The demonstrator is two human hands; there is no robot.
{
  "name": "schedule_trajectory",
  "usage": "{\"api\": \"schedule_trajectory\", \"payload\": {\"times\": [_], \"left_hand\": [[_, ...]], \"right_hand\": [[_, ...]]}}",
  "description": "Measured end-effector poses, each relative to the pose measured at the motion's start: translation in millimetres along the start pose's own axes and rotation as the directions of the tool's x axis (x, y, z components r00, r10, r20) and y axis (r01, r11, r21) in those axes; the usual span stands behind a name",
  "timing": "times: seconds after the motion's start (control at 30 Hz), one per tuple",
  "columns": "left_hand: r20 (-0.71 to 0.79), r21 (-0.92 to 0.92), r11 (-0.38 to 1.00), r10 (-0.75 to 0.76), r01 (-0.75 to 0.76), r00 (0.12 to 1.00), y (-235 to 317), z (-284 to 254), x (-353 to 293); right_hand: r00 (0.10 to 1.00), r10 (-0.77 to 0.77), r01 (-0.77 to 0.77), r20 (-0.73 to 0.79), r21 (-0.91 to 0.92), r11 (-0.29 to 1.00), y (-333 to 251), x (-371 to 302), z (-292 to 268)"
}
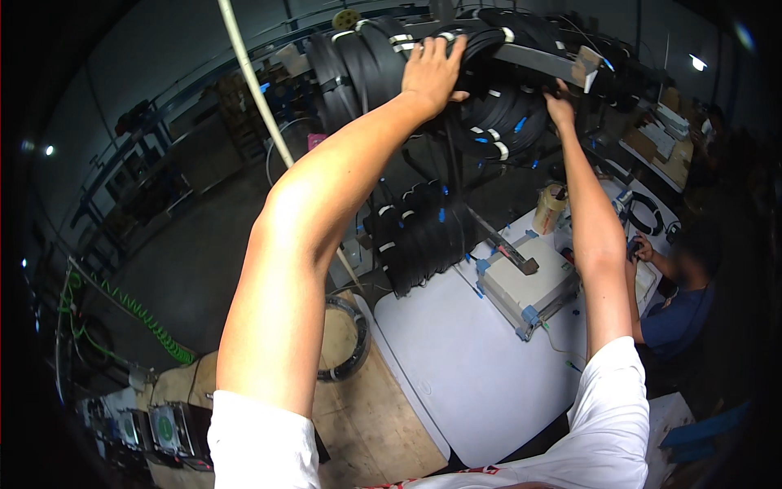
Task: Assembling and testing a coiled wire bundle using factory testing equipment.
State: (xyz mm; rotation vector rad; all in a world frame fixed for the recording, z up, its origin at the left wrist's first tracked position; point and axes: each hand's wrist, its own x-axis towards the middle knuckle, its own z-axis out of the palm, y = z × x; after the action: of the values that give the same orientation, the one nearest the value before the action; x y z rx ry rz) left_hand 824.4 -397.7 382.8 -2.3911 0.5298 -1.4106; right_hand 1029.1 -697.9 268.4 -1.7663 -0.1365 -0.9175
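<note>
Coils of black cable (346,69) with white ties and blue connectors hang from a raised metal bar (533,59). My left hand (436,72) reaches up and lies over the top of one black cable coil (509,122), fingers bent across it and thumb lower down. At the right edge of that coil, below the bar's end, is my right hand (560,107); its fingers curl in at the cable and are partly hidden. More black cable coils (423,240) hang lower, beside the table.
A white table (472,367) carries a grey case (529,277) with blue corners and a tape roll (550,209). A co-worker (680,301) sits at the right, holding something dark. A pale pole (257,85) slants at left. Another cable coil (358,346) lies on a wooden surface (371,424).
</note>
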Motion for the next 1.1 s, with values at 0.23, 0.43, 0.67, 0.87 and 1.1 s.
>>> {"api": "schedule_trajectory", "payload": {"times": [0.23, 0.43, 0.67, 0.87, 1.1], "left_hand": [[-0.137, -0.123, 0.973, 0.177, -0.194, 0.975, 5.4, -55.8, -34.6], [0.03, -0.354, 0.895, 0.302, -0.272, 0.953, 17.3, -183.1, -148.6], [0.422, -0.61, 0.746, 0.02, 0.267, 0.907, -13.8, -399.8, -353.9], [0.439, -0.645, 0.63, -0.157, 0.432, 0.885, -76.4, -566.0, -518.7], [0.786, -0.354, 0.464, -0.323, 0.812, 0.527, -128.2, -747.8, -709.5]], "right_hand": [[0.967, -0.145, 0.134, -0.21, -0.066, 0.989, -4.6, -20.7, -24.0], [0.999, 0.023, -0.012, -0.025, 0.379, 0.925, -70.2, -133.3, -26.0], [0.947, -0.09, -0.117, 0.31, 0.588, 0.8, -246.9, -380.7, -42.3], [0.877, -0.174, -0.181, 0.449, 0.642, 0.745, -401.1, -596.8, -78.6], [0.658, -0.148, -0.436, 0.739, 0.534, 0.724, -517.5, -805.4, -72.6]]}}
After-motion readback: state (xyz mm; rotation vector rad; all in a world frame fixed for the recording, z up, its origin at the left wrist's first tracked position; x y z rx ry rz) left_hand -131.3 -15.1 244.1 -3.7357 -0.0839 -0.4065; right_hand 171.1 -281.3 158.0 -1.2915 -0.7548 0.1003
